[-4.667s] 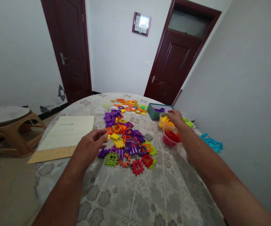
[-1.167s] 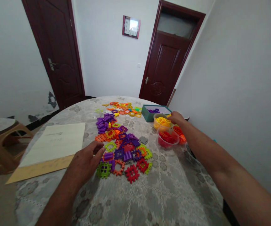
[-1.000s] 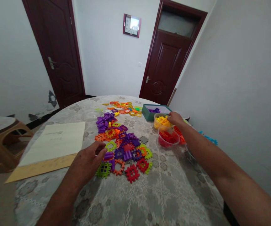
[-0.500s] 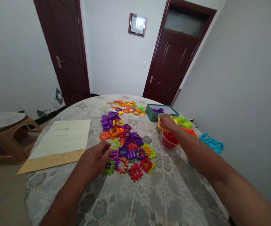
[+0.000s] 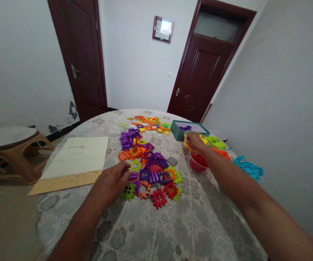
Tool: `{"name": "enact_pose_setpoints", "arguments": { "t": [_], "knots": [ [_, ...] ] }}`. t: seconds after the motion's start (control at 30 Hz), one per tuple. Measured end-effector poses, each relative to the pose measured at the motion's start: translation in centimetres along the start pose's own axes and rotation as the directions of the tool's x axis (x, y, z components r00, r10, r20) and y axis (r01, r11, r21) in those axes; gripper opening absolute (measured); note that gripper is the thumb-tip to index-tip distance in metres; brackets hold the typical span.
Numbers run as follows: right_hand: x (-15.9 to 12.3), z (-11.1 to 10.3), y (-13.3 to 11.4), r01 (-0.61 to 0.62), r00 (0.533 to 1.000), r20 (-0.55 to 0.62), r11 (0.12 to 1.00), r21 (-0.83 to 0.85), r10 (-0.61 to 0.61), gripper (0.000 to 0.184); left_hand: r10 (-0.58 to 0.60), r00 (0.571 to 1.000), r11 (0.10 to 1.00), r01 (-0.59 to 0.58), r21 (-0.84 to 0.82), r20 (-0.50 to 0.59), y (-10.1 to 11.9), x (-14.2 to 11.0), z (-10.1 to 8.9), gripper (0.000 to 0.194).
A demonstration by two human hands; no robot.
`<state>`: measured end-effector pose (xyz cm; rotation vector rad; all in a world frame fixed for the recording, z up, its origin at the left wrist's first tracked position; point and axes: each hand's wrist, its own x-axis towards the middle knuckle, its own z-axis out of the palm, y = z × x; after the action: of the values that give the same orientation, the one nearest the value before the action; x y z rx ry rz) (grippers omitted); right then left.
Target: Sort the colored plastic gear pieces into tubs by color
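Observation:
My left hand (image 5: 115, 181) rests at the left edge of a pile of plastic building pieces. Its thumb and fingers are bent and apart, with nothing visible between them. A yellow-green piece (image 5: 135, 165) and a green piece (image 5: 128, 191) lie beside its fingertips. My right hand (image 5: 196, 141) is at the tub of yellow pieces (image 5: 187, 145), fingers curled down at its mouth. Whatever they hold is hidden. Just in front, under my right forearm, stands a clear tub of red pieces (image 5: 198, 166). Purple (image 5: 145, 175), orange (image 5: 144, 189) and red pieces (image 5: 158, 198) fill the near pile.
A green box (image 5: 177, 132) with purple pieces stands behind the tubs. Lime (image 5: 215, 142), orange (image 5: 221, 153) and blue pieces (image 5: 248, 167) are grouped at the right. Paper sheets (image 5: 76, 156) lie on the left of the patterned tablecloth (image 5: 151, 232). A stool (image 5: 17, 145) stands beside the table.
The whole view has shifted slightly, so things sit a little farther right. Both hands keep nearly the same places, the left by the pile and the right at the yellow tub.

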<state>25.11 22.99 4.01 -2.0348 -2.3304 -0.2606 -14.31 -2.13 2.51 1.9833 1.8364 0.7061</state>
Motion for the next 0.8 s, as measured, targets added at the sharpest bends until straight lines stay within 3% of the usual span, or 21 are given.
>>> {"name": "enact_pose_setpoints", "arguments": {
  "t": [0.33, 0.8],
  "knots": [
    [-0.1, -0.2, -0.2, -0.003, 1.0, 0.016, 1.0, 0.004, 0.003, 0.037, 0.012, 1.0, 1.0, -0.012, 0.007, 0.014, 0.6, -0.2, -0.2, 0.028],
    [-2.8, -1.3, -0.2, -0.028, 0.999, 0.015, 0.999, -0.022, 0.028, 0.035, 0.022, 1.0, 0.999, -0.022, 0.023, -0.007, 0.6, -0.3, -0.5, 0.031]
  ]
}}
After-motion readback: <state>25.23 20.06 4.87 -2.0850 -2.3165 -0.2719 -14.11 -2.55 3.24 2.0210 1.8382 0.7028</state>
